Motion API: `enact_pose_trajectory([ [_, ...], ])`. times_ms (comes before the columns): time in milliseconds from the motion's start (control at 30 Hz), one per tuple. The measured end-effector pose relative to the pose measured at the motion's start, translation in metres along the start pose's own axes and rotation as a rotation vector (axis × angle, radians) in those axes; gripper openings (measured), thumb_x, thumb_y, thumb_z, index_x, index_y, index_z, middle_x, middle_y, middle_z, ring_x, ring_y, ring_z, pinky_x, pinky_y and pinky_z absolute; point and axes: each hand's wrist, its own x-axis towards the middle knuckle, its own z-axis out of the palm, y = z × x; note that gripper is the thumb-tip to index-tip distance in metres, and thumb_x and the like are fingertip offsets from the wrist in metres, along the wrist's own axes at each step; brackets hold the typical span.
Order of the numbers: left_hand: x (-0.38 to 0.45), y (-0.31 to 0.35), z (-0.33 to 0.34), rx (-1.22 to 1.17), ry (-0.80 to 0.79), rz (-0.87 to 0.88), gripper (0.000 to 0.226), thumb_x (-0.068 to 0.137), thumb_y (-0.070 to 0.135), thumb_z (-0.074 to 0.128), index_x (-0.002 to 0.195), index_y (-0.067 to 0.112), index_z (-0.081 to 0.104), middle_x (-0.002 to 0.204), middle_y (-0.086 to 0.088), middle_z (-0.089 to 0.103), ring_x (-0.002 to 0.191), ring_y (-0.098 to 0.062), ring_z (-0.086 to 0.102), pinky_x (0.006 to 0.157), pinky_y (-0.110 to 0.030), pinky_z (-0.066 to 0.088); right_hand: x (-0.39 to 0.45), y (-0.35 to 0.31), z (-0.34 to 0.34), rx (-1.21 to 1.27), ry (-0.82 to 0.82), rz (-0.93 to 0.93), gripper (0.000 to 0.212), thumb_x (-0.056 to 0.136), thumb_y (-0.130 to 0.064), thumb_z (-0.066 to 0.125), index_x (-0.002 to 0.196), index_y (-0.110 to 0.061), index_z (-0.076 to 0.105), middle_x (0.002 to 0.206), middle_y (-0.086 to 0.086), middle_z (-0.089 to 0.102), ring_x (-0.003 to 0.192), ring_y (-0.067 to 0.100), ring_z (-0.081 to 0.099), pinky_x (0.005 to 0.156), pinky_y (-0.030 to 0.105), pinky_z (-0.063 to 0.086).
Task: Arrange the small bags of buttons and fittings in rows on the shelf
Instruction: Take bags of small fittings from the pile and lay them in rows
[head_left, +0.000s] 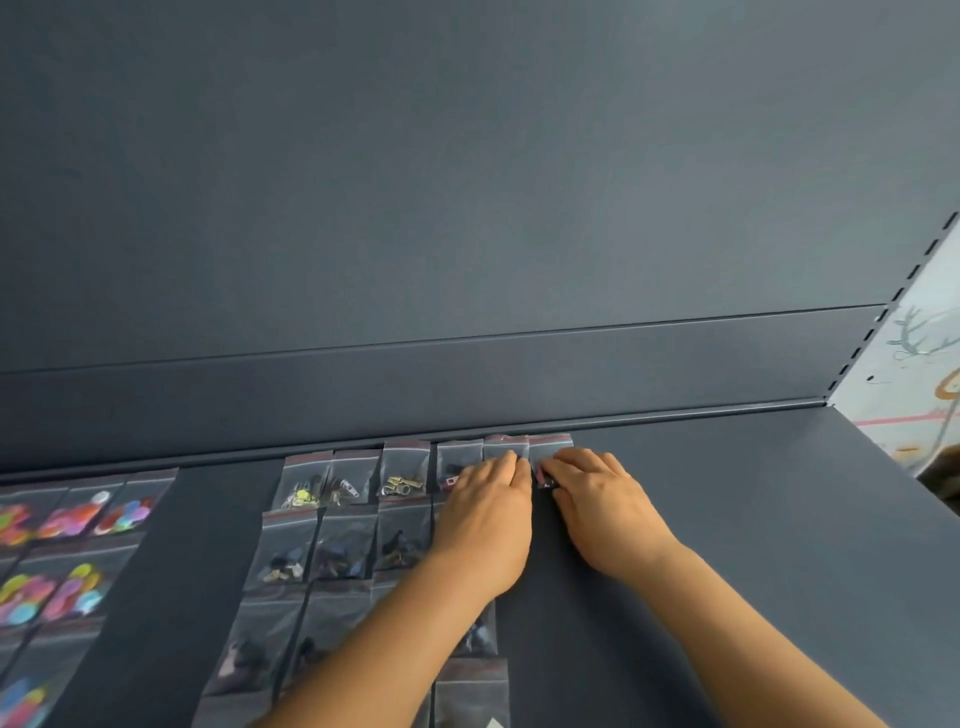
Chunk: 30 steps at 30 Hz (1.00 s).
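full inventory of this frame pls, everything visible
Fittings bags: over a dozen, clear with red seal strips, dark and brass parts inside; rows on the shelf centre, back row against the rear lip.
Button bags: several, clear, bright multicoloured buttons; rows at far left, cut off by the frame edge.
Shelf: one, dark blue-grey, bare on the right side.
Back panel: one, same blue-grey, behind the shelf.
Slotted upright: one, right edge.
Patterned wall: pale, far right.
Left hand: palm down on the back-row bags.
Right hand: fingertips on the rightmost back-row bag.
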Motion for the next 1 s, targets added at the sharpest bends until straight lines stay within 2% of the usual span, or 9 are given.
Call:
enact_pose_trajectory([
  [367,0.006,0.005,0.003,0.035,-0.021,-0.049,0.059,0.096,0.013,0.047,0.148,0.008,0.02,0.153,-0.007,0.023,0.138,-0.026,0.025,0.115,-0.035,0.016,0.002,-0.005,0.0,-0.077,-0.01,0.025,0.032,0.1,-0.032,0.032,0.128,-0.026,0.046,0.136,-0.008,0.042,0.124,0.018,0.038,0.098,0.027,0.034],
  [633,0.005,0.005,-0.001,0.013,-0.029,-0.05,0.053,0.095,0.014,0.047,0.144,0.01,0.028,0.147,-0.006,0.03,0.133,-0.026,0.031,0.112,-0.035,0.021,0.001,-0.005,-0.003,-0.093,-0.023,0.015,0.031,0.1,-0.032,0.031,0.126,-0.027,0.049,0.133,-0.008,0.044,0.121,0.018,0.04,0.097,0.027,0.034],
  [767,0.001,0.001,-0.005,-0.008,0.001,-0.051,0.054,0.098,0.02,0.044,0.147,0.011,0.023,0.152,-0.005,0.026,0.137,-0.025,0.028,0.114,-0.036,0.02,0.0,-0.009,-0.006,-0.08,0.009,0.025,0.034,0.101,-0.033,0.031,0.126,-0.022,0.05,0.137,-0.006,0.045,0.123,0.02,0.041,0.097,0.028,0.034],
  [867,-0.01,-0.009,-0.014,-0.03,0.039,-0.078,0.057,0.099,0.028,0.043,0.149,0.014,0.02,0.156,-0.005,0.02,0.141,-0.025,0.022,0.116,-0.037,0.017,-0.001,-0.021,-0.011,-0.071,0.022,0.01,0.039,0.099,-0.034,0.036,0.134,-0.019,0.044,0.143,-0.004,0.04,0.128,0.021,0.037,0.101,0.03,0.032],
  [1000,-0.038,-0.03,-0.025,-0.077,0.102,-0.152,0.061,0.098,0.036,0.043,0.15,0.019,0.015,0.157,-0.001,0.018,0.144,-0.022,0.017,0.118,-0.037,0.012,-0.006,-0.05,-0.016,-0.049,0.017,-0.036,0.055,0.095,-0.043,0.042,0.145,-0.024,0.028,0.146,-0.004,0.035,0.133,0.021,0.031,0.108,0.031,0.028],
])
